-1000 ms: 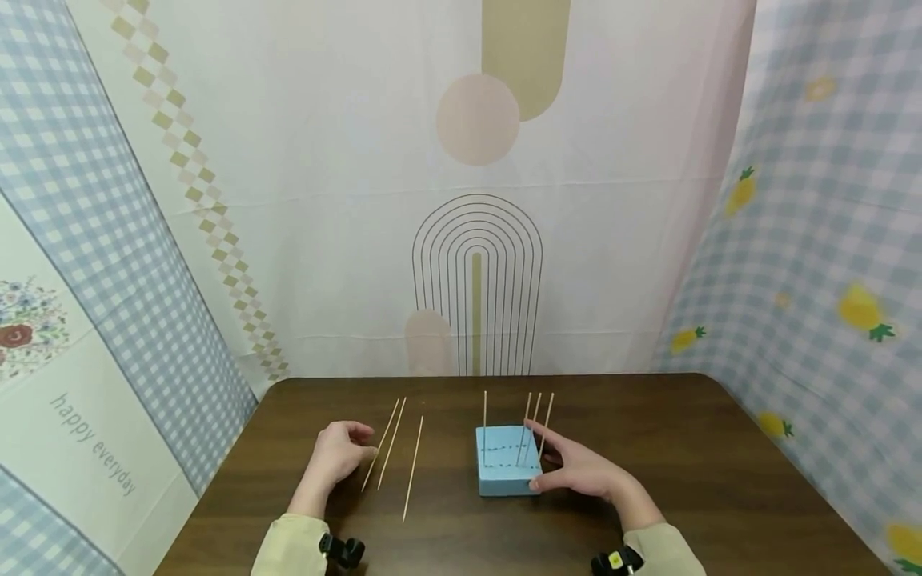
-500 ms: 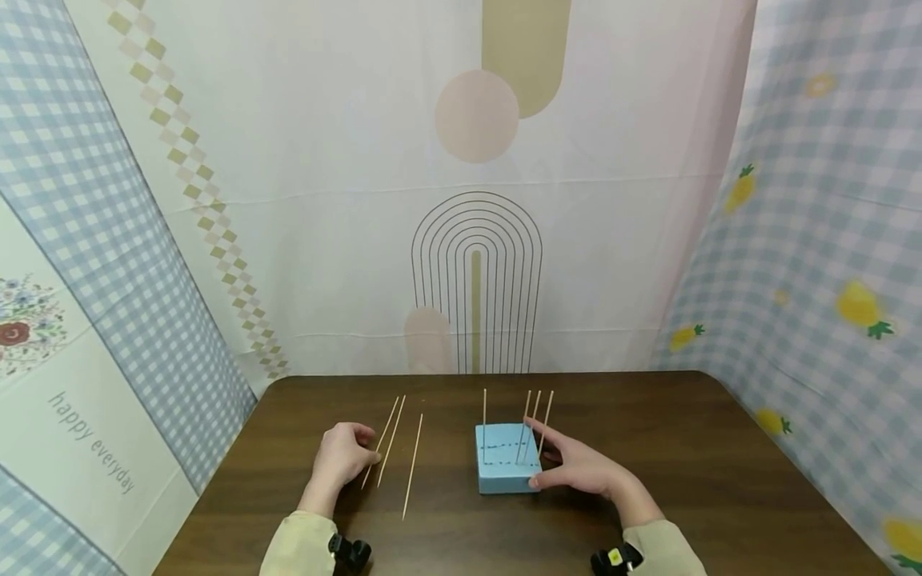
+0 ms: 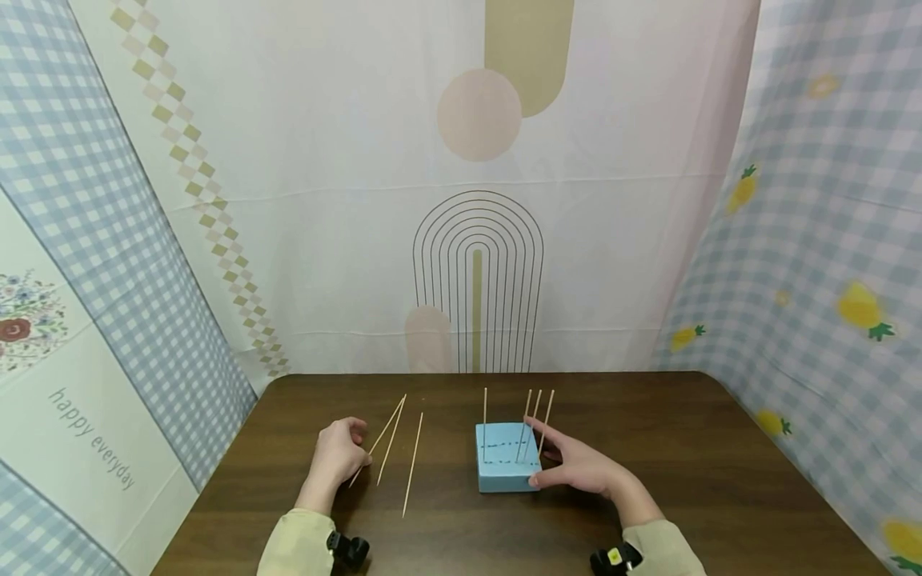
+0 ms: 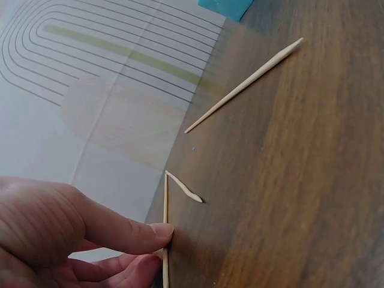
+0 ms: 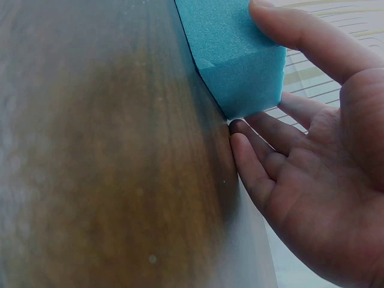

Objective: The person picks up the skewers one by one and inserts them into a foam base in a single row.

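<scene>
My left hand (image 3: 338,456) pinches a thin wooden skewer (image 3: 386,426) between thumb and fingers at the left of the table. Two more skewers lie just right of it: a near one (image 3: 391,441), whose far tip meets the held one, and a separate one (image 3: 413,464). In the left wrist view the thumb (image 4: 161,233) presses on the held skewer (image 4: 166,204). My right hand (image 3: 583,468) grips the right side of a light blue foam block (image 3: 507,482), thumb on its front and index finger at the back. Several skewers stand upright in the block, one left (image 3: 485,412), others right.
The brown wooden table (image 3: 461,536) ends at a patterned curtain (image 3: 346,280) behind. Rows of dark holes mark the block's top. A checked cloth (image 3: 807,240) hangs on the right.
My left hand has drawn back slightly left, and the held skewer's near end has swung left, so its far tip now meets the neighbouring skewer. The right hand and block stay still.
</scene>
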Motion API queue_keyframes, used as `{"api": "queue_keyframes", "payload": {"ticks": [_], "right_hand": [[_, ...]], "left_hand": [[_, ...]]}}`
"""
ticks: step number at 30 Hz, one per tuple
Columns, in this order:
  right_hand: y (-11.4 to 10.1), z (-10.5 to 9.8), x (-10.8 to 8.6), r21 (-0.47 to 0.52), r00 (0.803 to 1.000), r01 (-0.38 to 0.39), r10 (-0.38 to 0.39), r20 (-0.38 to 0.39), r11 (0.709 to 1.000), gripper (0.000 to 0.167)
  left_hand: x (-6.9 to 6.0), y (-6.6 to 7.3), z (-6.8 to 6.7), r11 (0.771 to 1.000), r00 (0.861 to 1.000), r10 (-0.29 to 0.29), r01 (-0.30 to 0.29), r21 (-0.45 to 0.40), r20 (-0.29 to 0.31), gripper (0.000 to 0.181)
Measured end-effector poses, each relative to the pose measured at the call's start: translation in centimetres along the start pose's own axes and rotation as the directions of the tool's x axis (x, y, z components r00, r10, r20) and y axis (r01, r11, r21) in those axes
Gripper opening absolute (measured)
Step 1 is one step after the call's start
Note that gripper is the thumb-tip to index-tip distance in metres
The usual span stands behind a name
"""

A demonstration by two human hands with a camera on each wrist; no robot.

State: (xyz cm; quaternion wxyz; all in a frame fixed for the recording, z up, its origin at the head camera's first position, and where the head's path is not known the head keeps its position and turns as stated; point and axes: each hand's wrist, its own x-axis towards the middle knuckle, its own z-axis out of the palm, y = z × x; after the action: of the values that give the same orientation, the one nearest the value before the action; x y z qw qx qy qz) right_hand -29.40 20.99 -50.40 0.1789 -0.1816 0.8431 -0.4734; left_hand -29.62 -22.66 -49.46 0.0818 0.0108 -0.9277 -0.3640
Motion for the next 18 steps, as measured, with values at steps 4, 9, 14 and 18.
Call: {"api": "queue_keyframes", "payload": {"ticks": [4,9,14,18], "right_hand": [[0.00,0.04,-0.02,0.003,1.000,0.003,-0.003,0.001,1.000,0.104],[0.03,0.02,-0.09,0.008,1.000,0.006,-0.006,0.001,1.000,0.105],[0.04,-0.08,-0.07,0.008,1.000,0.012,-0.012,0.004,1.000,0.105],[0.13,-0.16,0.01,0.010,1.000,0.020,-0.020,0.010,1.000,0.105]], "left_hand": [[-0.02,0.04,-0.05,1.000,1.000,-0.007,0.007,-0.008,0.001,0.059],[0.05,-0.08,-0.01,1.000,1.000,-0.017,0.017,-0.006,0.002,0.060],[-0.02,-0.07,-0.07,1.000,1.000,-0.020,0.020,-0.012,0.005,0.061],[-0.09,-0.03,-0.12,1.000,1.000,-0.016,0.016,-0.016,0.008,0.062]]}}
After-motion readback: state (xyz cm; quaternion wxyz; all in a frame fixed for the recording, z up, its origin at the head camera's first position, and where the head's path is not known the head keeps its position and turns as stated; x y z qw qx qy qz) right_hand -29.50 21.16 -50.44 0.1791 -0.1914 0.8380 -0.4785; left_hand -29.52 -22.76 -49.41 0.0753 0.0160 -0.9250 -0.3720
